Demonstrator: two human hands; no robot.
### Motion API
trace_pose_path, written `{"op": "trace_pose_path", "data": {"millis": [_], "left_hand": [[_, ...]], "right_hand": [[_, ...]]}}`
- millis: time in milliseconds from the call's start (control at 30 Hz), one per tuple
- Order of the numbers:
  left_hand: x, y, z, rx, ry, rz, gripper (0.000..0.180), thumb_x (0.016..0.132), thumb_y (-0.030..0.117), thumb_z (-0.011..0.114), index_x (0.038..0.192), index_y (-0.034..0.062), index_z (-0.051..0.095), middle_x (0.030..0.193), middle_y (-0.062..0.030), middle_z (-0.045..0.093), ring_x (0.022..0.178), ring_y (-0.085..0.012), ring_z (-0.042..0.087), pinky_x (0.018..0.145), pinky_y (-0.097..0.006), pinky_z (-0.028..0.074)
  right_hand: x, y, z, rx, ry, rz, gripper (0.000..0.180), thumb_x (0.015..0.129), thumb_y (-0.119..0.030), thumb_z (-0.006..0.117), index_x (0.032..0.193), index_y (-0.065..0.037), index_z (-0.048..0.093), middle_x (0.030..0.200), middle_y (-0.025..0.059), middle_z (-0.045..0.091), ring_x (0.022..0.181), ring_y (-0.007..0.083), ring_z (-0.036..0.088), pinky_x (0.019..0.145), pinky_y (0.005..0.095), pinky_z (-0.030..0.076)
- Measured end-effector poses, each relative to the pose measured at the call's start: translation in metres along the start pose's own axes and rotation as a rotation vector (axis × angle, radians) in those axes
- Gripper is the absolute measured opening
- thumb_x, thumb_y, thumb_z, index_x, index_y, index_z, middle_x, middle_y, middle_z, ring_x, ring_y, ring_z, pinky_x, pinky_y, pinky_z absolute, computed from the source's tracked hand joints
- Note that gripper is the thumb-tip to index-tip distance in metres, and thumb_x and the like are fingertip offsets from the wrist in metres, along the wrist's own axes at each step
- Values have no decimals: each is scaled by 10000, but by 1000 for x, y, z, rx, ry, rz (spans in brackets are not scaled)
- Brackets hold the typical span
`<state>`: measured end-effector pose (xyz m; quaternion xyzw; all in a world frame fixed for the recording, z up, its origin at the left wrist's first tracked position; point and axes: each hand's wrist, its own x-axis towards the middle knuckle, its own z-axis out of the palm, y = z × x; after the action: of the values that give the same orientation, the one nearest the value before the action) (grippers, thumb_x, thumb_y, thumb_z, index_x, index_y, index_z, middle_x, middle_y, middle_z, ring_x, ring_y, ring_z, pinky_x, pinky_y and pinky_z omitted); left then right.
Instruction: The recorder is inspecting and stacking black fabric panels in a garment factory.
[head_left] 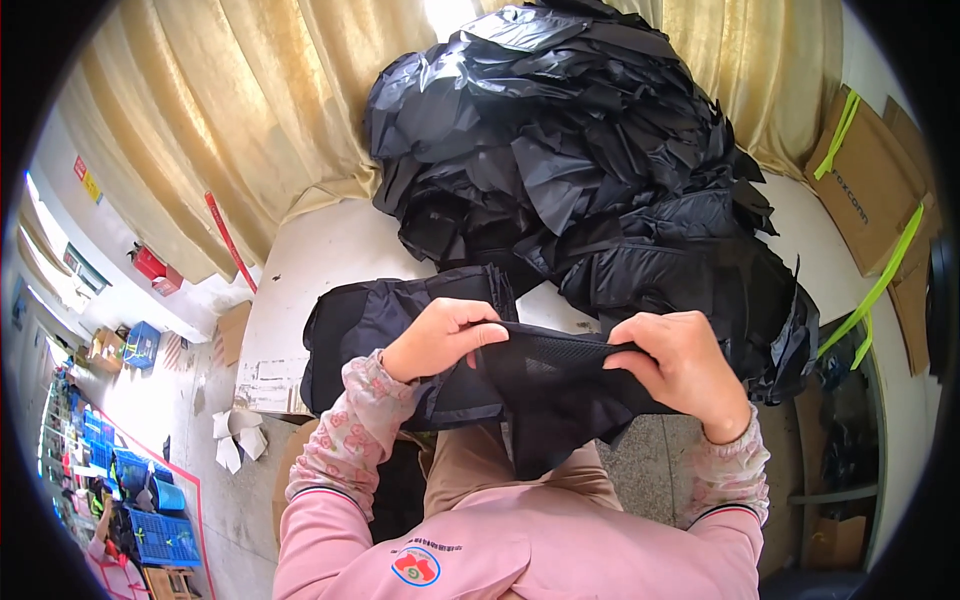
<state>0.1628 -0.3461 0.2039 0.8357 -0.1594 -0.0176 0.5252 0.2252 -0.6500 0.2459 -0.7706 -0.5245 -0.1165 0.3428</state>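
A black fabric piece with a mesh-like part (555, 385) hangs between my two hands over the front edge of the table. My left hand (447, 338) pinches its upper left edge, thumb on top. At the upper right edge, my right hand (680, 360) grips the same piece between thumb and fingers. Its top edge is drawn fairly straight between them. Beneath and beside my left hand lies a flat stack of black fabric pieces (350, 325). Just beyond my hands a large heap of black, shiny fabric pieces (570, 150) rises high on the table.
The white table (325, 245) stands against beige curtains (230, 120). Cardboard (865, 185) with yellow-green straps leans at the right. Paper scraps (240, 438) lie on the floor at left. Farther left are blue crates (165, 538) and another person (103, 530). A red fire box (155, 268) hangs on the wall.
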Motion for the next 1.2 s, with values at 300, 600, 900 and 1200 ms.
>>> {"op": "trace_pose_path", "data": {"millis": [300,600,900,1200], "left_hand": [[-5,-39,3,-540,331,-168,313,996,245,523,1218,24,531,953,-55,611,777,-124,623,760,-258,508],[3,-71,-8,-647,585,-158,275,990,277,535,966,27,649,818,-31,625,765,-107,598,746,-253,500],[-68,-116,76,-896,141,-221,1097,732,818,525,1515,114,217,1419,-108,438,1270,-251,467,1061,-434,377],[-36,-126,167,-1415,127,-260,549,958,376,576,1414,126,400,1400,-104,482,1285,-232,475,1095,-469,370]], "right_hand": [[9,3,-24,30,-12,175,196,785,-126,737,927,-59,620,788,121,641,670,327,626,586,338,488],[18,3,-28,161,-30,168,159,834,-64,679,970,-12,617,800,159,610,675,309,604,640,308,485],[57,13,-66,415,284,284,203,940,-139,635,1079,0,587,851,-57,581,776,4,503,691,168,408],[70,-15,-51,952,442,246,245,936,-149,638,1138,-15,603,975,-13,639,877,33,576,792,173,453]]}}
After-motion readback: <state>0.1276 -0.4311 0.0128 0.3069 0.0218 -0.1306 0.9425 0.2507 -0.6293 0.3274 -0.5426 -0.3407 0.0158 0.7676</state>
